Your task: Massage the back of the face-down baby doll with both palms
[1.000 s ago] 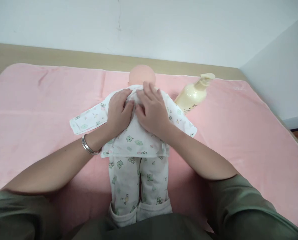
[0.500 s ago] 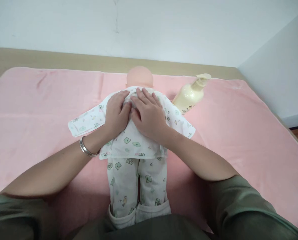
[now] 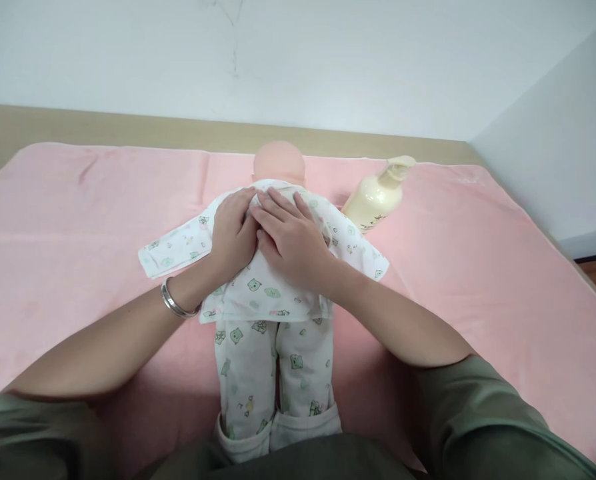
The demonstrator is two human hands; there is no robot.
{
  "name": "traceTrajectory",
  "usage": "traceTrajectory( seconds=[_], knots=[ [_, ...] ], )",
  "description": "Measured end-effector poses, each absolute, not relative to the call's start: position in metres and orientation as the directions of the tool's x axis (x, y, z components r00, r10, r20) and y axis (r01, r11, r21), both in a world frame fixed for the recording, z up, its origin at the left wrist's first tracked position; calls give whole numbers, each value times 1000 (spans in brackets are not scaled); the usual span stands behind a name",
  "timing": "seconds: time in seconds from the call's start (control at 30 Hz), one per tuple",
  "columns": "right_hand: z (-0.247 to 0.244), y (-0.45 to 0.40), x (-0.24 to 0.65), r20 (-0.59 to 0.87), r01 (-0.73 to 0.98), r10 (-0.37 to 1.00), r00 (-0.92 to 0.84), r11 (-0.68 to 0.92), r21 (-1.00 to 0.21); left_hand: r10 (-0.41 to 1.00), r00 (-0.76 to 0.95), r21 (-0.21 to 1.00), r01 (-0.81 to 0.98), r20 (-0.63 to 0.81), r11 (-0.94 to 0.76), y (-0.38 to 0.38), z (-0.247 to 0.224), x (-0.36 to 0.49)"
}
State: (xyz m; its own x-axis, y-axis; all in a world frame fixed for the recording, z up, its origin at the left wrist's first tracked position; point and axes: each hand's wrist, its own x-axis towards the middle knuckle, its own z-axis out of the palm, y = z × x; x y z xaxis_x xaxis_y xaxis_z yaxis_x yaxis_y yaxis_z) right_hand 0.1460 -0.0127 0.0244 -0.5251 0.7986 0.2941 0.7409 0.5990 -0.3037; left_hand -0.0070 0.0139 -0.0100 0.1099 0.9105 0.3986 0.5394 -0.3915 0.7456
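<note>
A baby doll lies face down in front of me, the back of its bald head (image 3: 279, 162) toward the wall. It wears a white shirt (image 3: 268, 293) printed with small green animals and matching trousers (image 3: 251, 373). My left hand (image 3: 235, 227) rests on the left side of the doll's upper back, a silver bangle on its wrist. Flat on the middle and right of the back lies my right hand (image 3: 293, 237), fingers stretched toward the head and its fingertips meeting the left hand. Neither hand grips anything.
A cream pump bottle (image 3: 375, 200) leans beside the doll's right-hand sleeve. Under everything a pink blanket (image 3: 478, 267) covers the wooden surface (image 3: 128, 120), which meets a white wall (image 3: 298, 60) behind.
My right hand has slid slightly left across the doll's back, nearer my left hand. The view has tilted up a little; the doll and bottle stay in place.
</note>
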Motion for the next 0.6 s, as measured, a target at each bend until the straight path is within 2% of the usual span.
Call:
traceTrajectory(
  seconds=[0.13,0.23,0.33,0.4,0.5,0.6],
  knots=[
    [22,9,157,273,752,828,-490,560,-348,905,33,721,593,424,-359,14,-13,-7],
    [26,17,162,190,832,912,-365,411,-374,912,22,716,611,411,-337,15,-16,-8],
    [40,2,162,93,906,957,-276,291,-309,925,49,715,620,377,-324,22,-15,-12],
    [54,-17,162,49,909,933,-356,358,-214,934,63,721,618,352,-314,29,-13,-17],
    [78,-47,172,-66,795,793,-605,598,-100,947,46,756,591,318,-283,39,-6,-22],
    [103,-61,193,-103,629,621,-777,764,-142,955,-2,787,566,297,-243,39,7,-16]
  ],
)
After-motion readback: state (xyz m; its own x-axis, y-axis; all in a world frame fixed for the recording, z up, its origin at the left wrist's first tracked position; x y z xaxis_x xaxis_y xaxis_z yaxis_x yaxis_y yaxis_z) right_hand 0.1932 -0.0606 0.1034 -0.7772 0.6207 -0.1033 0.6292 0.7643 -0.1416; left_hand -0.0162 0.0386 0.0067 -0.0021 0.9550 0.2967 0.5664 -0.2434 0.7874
